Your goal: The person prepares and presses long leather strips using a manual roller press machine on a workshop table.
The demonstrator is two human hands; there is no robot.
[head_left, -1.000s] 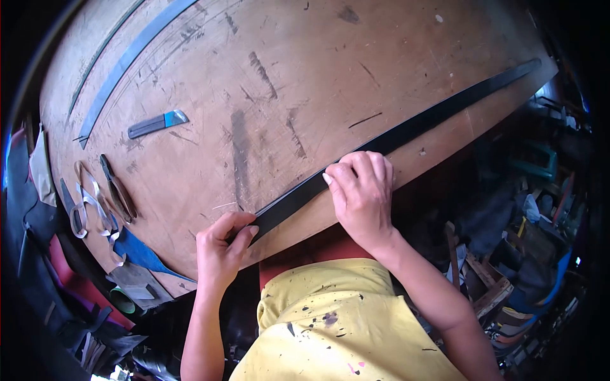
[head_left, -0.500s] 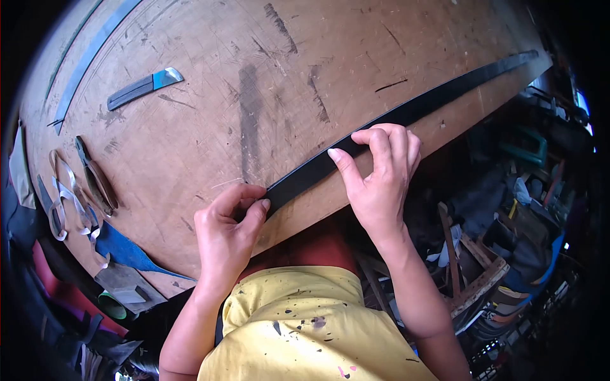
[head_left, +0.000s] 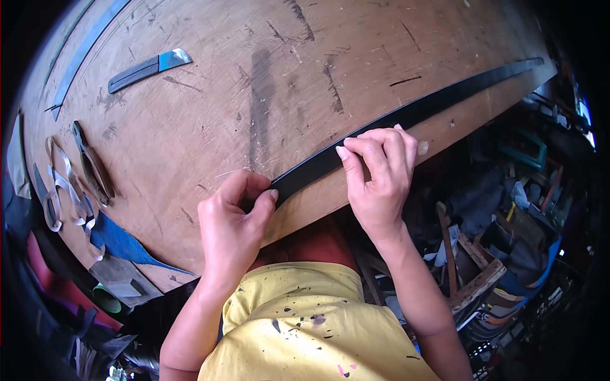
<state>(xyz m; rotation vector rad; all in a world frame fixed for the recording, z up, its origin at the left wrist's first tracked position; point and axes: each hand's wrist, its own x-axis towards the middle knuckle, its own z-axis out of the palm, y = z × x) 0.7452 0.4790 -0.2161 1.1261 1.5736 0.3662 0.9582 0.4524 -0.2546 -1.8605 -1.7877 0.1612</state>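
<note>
A long black strip (head_left: 438,101), perhaps leather, lies along the front edge of the wooden table (head_left: 190,140). My left hand (head_left: 236,206) pinches its near end between thumb and forefinger, the other fingers curled. Farther along the strip is my right hand (head_left: 380,166), its thumb and forefinger close together on the strip's upper edge. The strip's very end is hidden inside my left hand. From there it runs off to the far right corner of the table.
A blade with a wrapped handle (head_left: 149,70) lies at the upper left. Pliers (head_left: 92,164), ribbon loops (head_left: 58,184) and a blue scrap (head_left: 121,241) lie at the left. Below the table's right edge stands a wooden frame (head_left: 478,279) among piled materials.
My right thumb and forefinger have drawn closer together on the strip. My left hand keeps its pinch at the near end. The whole view has shifted slightly.
</note>
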